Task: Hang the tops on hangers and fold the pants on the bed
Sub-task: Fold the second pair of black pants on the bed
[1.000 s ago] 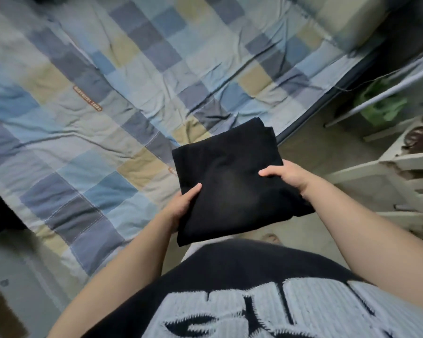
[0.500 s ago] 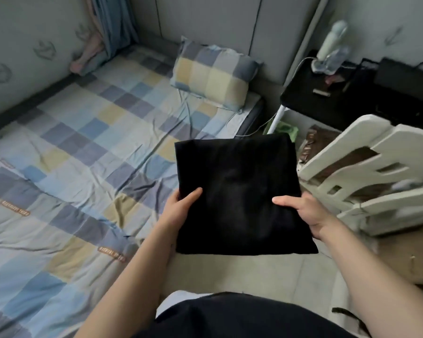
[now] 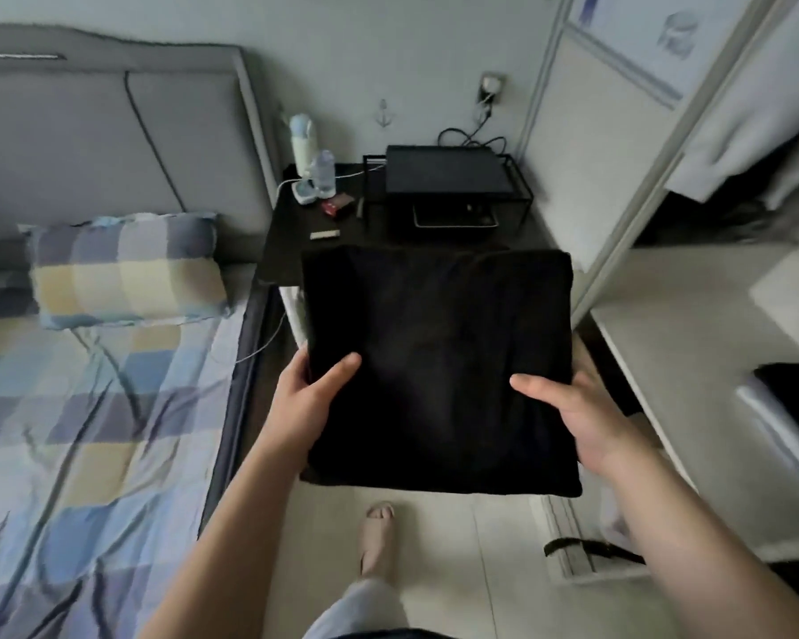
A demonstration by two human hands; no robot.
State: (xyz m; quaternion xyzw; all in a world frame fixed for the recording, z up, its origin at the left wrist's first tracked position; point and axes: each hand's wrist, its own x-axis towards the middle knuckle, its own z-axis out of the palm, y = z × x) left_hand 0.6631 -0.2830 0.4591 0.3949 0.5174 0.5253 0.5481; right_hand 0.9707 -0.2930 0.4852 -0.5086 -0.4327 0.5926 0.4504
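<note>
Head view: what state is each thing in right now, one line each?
black garment: folded square, held in the air.
left hand: grips the garment's left edge.
right hand: grips its right edge.
bed: sheet wrinkled.
pillow: lying flat on the bed.
charger: plugged into the wall socket.

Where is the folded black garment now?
In the head view the folded black garment is at the centre, held between the left hand and the right hand above the floor, in front of the black bedside table, right of the bed.
</note>
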